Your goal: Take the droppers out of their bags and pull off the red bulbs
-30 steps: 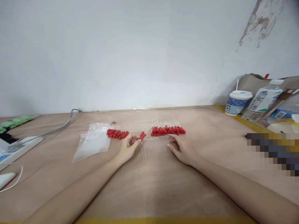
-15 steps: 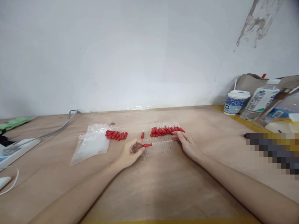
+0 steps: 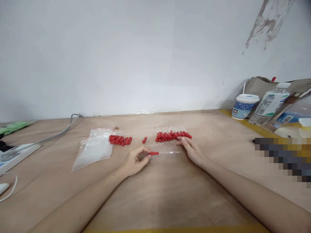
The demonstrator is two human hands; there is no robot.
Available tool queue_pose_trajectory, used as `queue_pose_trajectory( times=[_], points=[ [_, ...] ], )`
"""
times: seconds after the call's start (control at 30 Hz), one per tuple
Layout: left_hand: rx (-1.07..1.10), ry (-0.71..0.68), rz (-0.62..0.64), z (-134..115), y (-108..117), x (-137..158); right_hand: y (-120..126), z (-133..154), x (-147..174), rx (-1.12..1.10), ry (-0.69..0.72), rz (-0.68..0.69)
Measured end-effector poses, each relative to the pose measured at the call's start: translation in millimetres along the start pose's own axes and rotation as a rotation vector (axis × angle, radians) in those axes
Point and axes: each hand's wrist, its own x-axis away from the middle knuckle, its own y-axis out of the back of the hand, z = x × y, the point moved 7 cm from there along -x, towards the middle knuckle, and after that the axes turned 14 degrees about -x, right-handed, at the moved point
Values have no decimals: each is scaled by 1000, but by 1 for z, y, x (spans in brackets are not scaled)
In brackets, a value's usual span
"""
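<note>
Holds a dropper (image 3: 167, 152) by its red bulb (image 3: 154, 153) in the left hand (image 3: 136, 160), just below frame centre, pointed right over clear tubes (image 3: 166, 160). Has the right hand (image 3: 194, 153) loosely curled near red-capped droppers (image 3: 173, 136) right of centre. Has loose red bulbs (image 3: 117, 139) beside plastic bags (image 3: 97, 145) at centre left, a cup (image 3: 244, 106) and bottle (image 3: 271, 104) toward the right edge.

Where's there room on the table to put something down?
Bare table lies between the left arm and right arm, this side of the clear tubes. Another free patch sits between the red-topped droppers and the blue cup. It's crowded around the left hand, holding a dropper, and on the right beside the bottle.
</note>
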Motion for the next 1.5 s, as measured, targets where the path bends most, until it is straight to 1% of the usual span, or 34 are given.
queue_pose_trajectory(
  times=[0.07,0.13,0.2,0.3,0.37,0.43,0.57,0.67,0.77,0.87,1.0,1.23,1.33,1.5],
  points=[
    [-19,-9,-2,-1,1,0,1,4,1,-1,1,5],
    [-39,-24,-12,-4,2,-1,0,15,4,31,63,20],
    [-64,-45,-27,-6,3,-1,-4,30,9,119,204,60],
    [-94,-105,-56,-12,3,-1,-21,51,22,322,441,172],
    [-101,-156,-80,-18,4,1,-33,58,30,437,542,236],
    [-106,-189,-95,-24,5,2,-41,60,34,511,602,256],
    [-216,-235,-80,-40,3,2,-47,64,39,553,658,247],
    [-377,-363,-66,-55,-4,2,-50,68,43,538,679,256],
    [-530,-511,-117,-63,-12,6,-54,69,46,538,686,293],
    [-616,-578,-199,-67,-14,10,-58,67,46,518,713,328],
    [-637,-592,-247,-71,-14,12,-60,68,50,433,840,345],
    [-622,-561,-171,-69,-14,14,-57,73,57,465,982,360],
    [-607,-562,-147,-68,-12,14,-56,72,59,490,1006,373],
    [-602,-575,-122,-69,-12,14,-54,70,60,494,1003,377]
  ],
)
